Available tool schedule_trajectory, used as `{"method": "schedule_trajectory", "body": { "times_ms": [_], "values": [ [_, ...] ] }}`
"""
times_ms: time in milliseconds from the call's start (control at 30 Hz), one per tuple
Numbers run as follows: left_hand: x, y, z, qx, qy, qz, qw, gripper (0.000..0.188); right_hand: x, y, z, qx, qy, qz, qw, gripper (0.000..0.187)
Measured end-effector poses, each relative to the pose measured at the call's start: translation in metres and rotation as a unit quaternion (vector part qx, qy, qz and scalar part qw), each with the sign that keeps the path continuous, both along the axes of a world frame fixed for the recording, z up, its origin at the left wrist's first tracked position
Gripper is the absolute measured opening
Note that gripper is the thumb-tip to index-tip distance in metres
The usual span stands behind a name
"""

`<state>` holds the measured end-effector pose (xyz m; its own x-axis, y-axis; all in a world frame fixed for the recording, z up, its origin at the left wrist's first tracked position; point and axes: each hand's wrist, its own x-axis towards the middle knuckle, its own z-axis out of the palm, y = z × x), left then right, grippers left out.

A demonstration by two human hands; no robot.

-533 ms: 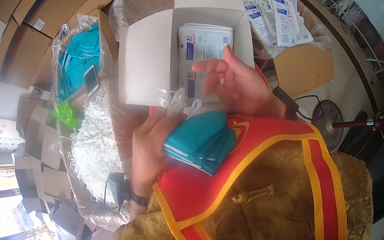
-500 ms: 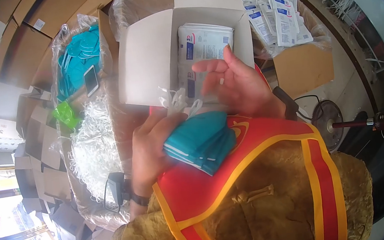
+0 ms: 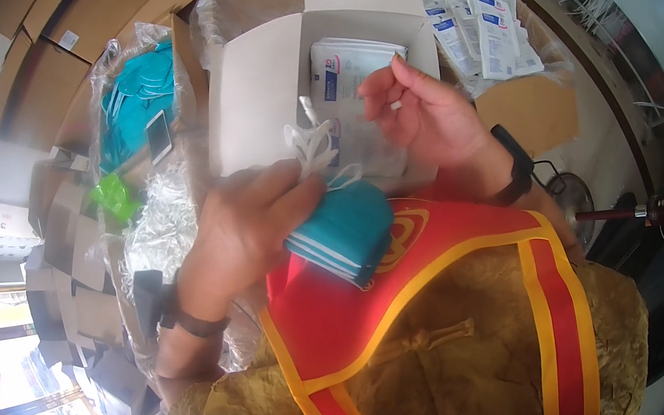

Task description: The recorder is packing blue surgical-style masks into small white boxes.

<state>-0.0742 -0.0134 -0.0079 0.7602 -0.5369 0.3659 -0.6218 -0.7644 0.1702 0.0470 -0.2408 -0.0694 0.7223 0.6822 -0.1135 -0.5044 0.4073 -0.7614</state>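
Observation:
My left hand (image 3: 250, 227) is closed around a stack of folded teal face masks (image 3: 344, 231), held over the red apron on my lap. White ear loops (image 3: 312, 146) stand up in a bunch beside its fingers. My right hand (image 3: 425, 114) is raised over the open white box (image 3: 257, 99), with its fingers loosely bent and the thumb apart from the index finger. A small white bit shows at its lower fingers; whether it is held or worn I cannot tell. White printed packets (image 3: 330, 72) lie inside the box, partly behind this hand.
Left of the box, a plastic-lined carton holds teal masks (image 3: 137, 90); a phone (image 3: 159, 137) rests by it. Below lie a green bag (image 3: 114, 196) and a heap of white strips (image 3: 157, 228). More printed packets (image 3: 485, 25) fill a carton at the far right.
My left hand has turned over the masks, lifting the ear loops higher. My right hand has moved up and to the right, away from the masks, and its fingers have curled more.

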Motion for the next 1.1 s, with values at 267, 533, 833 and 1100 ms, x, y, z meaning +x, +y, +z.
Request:
{"method": "schedule_trajectory", "body": {
  "times_ms": [267,533,833,1100],
  "values": [
    [0.01,0.005,0.016,0.071,-0.032,-0.078,0.994,0.044,0.028,-0.001,0.048,-0.101,-0.27,0.052,0.956,0.028],
    [0.014,0.009,0.016,0.064,-0.015,-0.102,0.993,0.044,0.02,0.015,0.055,-0.265,-0.59,0.185,0.74,0.029],
    [0.007,0.014,0.022,0.015,0.029,-0.042,0.999,0.044,0.014,0.004,0.059,-0.205,-0.521,0.222,0.798,0.021],
    [0.005,0.005,0.022,-0.028,0.036,-0.048,0.998,0.042,0.01,0.001,0.067,-0.194,-0.449,0.237,0.839,0.016]
  ]
}}
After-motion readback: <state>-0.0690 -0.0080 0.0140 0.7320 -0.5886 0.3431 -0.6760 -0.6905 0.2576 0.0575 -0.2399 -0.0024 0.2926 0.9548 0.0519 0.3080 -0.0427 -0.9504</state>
